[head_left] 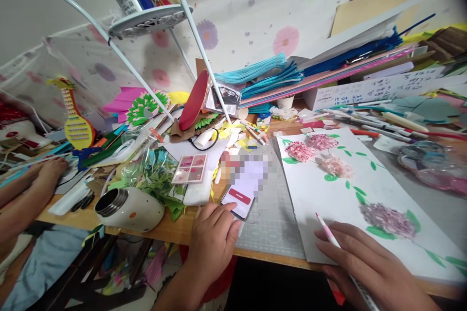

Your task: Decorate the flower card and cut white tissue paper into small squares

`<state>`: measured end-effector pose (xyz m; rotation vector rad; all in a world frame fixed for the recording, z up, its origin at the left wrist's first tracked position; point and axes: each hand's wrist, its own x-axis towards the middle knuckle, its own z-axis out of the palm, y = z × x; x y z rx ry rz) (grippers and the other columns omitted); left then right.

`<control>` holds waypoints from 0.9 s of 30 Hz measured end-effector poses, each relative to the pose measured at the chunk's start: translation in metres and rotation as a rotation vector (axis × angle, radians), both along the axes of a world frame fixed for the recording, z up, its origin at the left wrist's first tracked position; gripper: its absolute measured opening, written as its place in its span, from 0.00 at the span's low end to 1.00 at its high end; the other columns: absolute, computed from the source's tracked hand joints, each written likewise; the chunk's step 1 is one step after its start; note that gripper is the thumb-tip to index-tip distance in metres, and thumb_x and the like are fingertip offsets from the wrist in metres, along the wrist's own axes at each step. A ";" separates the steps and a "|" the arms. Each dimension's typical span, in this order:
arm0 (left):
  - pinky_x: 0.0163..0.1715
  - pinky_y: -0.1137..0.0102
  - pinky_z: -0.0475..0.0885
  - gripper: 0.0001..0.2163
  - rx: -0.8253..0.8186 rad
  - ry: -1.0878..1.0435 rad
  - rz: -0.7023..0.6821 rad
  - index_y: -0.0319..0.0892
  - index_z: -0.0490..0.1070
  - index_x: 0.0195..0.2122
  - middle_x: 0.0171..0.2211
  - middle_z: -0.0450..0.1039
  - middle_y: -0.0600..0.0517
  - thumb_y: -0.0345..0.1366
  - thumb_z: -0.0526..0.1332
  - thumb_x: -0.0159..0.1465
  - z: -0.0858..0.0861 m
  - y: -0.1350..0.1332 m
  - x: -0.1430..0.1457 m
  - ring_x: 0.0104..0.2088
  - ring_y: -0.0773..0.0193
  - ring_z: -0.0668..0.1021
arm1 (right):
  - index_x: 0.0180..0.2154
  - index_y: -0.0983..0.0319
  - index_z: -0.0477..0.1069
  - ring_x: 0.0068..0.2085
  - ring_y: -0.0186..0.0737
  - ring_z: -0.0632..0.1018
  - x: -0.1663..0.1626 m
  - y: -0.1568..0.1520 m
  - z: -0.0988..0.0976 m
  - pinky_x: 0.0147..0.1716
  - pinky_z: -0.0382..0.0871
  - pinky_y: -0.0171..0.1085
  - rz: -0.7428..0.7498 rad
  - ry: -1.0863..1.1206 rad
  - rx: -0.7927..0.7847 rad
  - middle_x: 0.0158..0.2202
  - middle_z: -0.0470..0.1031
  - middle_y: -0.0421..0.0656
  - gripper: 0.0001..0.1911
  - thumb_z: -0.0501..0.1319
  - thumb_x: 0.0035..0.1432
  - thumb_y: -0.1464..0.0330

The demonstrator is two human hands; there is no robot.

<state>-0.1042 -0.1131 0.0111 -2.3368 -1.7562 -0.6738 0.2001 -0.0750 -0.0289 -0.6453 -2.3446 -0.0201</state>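
Note:
My left hand (213, 238) rests at the desk's near edge, fingers bent, fingertips touching the lower end of a phone (242, 187) whose screen is blurred. My right hand (359, 260) lies on the lower part of a white sheet (328, 199) painted with pink and purple flower clusters and green leaves. A pink and white pen (326, 231) is gripped in its closed fingers, tip pointing up-left. A grey cutting mat (272, 218) lies between the phone and the sheet.
A white flask (129, 209) lies on its side at the left near edge, beside a makeup palette (189, 168) and cellophane-wrapped green paper. Another person's arm and hand (31, 189) rest at far left. Pens, paper stacks and a wire rack crowd the back.

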 end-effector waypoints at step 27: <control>0.43 0.62 0.69 0.09 -0.204 -0.224 -0.196 0.43 0.71 0.36 0.46 0.77 0.49 0.33 0.51 0.68 0.023 0.028 0.002 0.41 0.59 0.73 | 0.44 0.61 0.73 0.45 0.42 0.79 -0.002 -0.002 0.004 0.43 0.74 0.35 -0.054 0.072 -0.065 0.43 0.79 0.45 0.10 0.60 0.61 0.72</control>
